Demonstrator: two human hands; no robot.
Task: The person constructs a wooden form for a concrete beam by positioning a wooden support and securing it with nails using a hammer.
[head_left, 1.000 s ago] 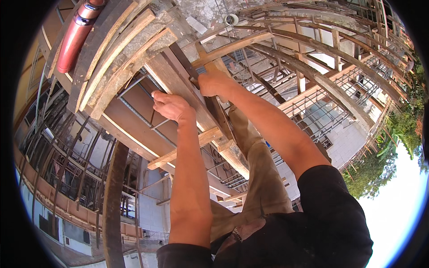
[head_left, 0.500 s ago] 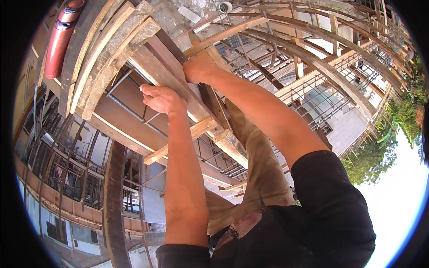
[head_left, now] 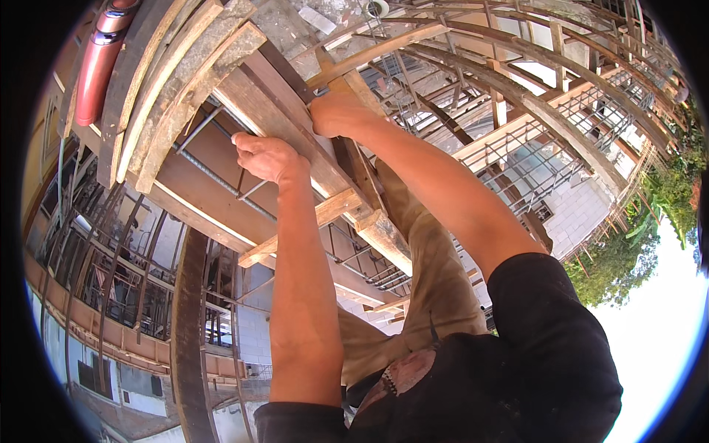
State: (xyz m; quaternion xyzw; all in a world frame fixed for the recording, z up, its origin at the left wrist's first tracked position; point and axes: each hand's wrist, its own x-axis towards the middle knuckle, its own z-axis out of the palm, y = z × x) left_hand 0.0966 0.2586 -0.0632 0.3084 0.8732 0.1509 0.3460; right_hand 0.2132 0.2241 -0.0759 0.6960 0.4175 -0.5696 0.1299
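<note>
Near the upper middle of the frame, a long wooden plank runs diagonally from the upper left down toward the centre, and both of the person's hands are on it. The left hand sits on the plank's left edge, its fingers curled shut around that edge, close to a thin steel rebar that runs alongside. The right hand is higher and to the right, closed over the plank's upper side; whether its fingers wrap fully round cannot be seen. Both bare forearms rise from the lower edge of the frame, out of black sleeves. Just right of the plank, a darker board lies parallel to it, and a short wooden cross-piece passes beneath both. Below the arms, a leg in tan trousers shows at centre. At the upper left, a red pipe lies beside curved timber beams. Across the upper right, timber scaffolding poles and rebar cages spread out. Green trees and bright sky fill the lower right.
</note>
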